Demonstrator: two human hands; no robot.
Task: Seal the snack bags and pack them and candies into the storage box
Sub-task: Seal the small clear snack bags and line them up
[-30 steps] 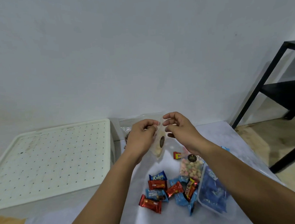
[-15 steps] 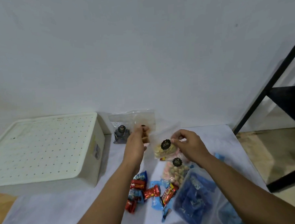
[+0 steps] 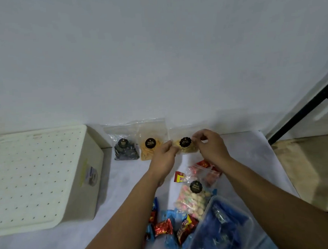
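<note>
As a white perforated storage box (image 3: 39,178) sits lid-on at the left of the white table (image 3: 255,158), a person's left hand (image 3: 163,160) and right hand (image 3: 210,147) pinch the two sides of a clear snack bag of pale yellow nuts (image 3: 184,146), which stands against the wall beside two more upright bags: orange sticks (image 3: 151,146) and dark sandwich cookies (image 3: 124,149). Each bag bears a round black sticker with gold lettering too small to read with certainty. Nearer the camera lies a bag of pastel-coloured puffs (image 3: 192,198), its top apparently resting on a red-filled zip bag (image 3: 208,172). Loose wrapped candies (image 3: 164,227) in red and blue foil cluster at the bottom edge, touching a clear tub of blue packets (image 3: 223,227).
</note>
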